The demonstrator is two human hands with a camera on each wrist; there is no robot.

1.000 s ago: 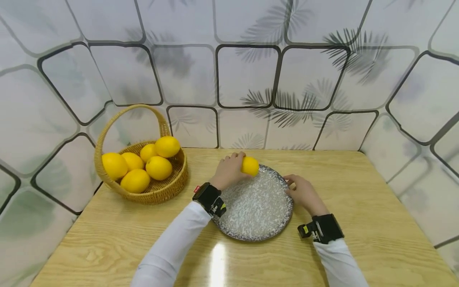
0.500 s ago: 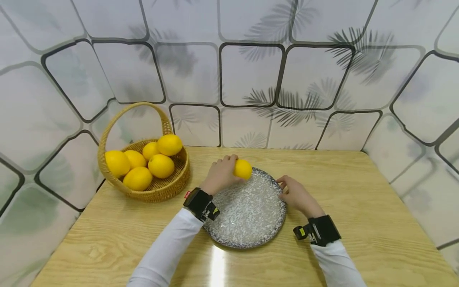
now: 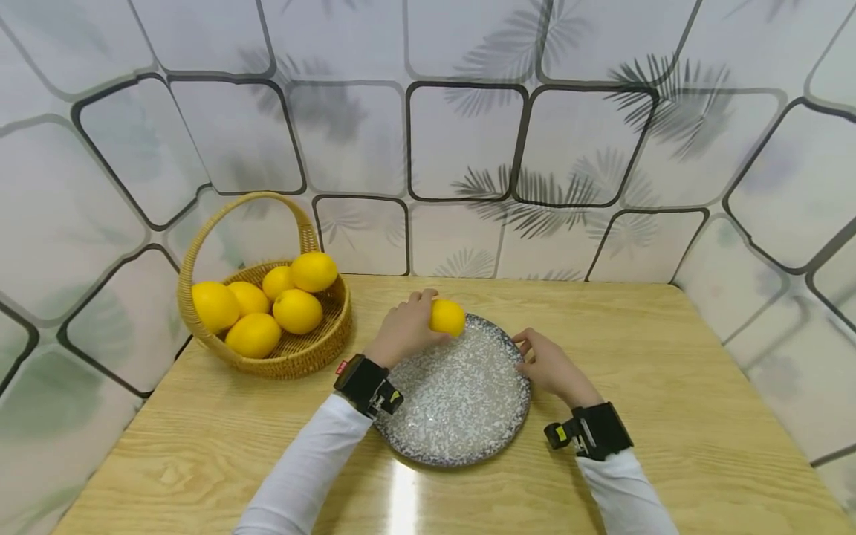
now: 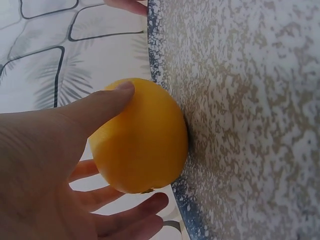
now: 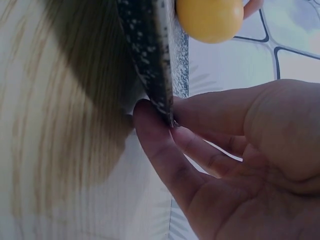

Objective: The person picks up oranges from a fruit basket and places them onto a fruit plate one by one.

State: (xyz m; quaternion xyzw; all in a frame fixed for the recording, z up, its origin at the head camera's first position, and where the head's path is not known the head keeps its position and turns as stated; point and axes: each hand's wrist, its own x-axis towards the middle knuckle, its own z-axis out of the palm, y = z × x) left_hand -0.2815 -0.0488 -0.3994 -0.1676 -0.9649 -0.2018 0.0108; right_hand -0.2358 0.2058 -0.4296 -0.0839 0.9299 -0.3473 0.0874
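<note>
Lemons (image 3: 253, 336) are heaped in the basket (image 3: 294, 367). By curled fingers of the left hand (image 3: 403, 328), one lemon (image 3: 447, 318) is gripped at the far edge of the plate (image 3: 464, 401), whose right rim is pinched by the right hand (image 3: 552, 369). Compared with a second ago, plate and lemon are shifted slightly leftward together, their arrangement seemingly kept.

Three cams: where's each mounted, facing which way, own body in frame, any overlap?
Head: worn on the head, facing forward and down at plate, basket and held yellow fruit; left hand, right hand and sleeves show.
Left wrist: worn there, facing the held yellow fruit and plate; left hand at lower left.
Right wrist: worn there, facing the plate's rim; right hand shows, pinching it.
Shared: both wrist views show that yellow fruit and plate.
</note>
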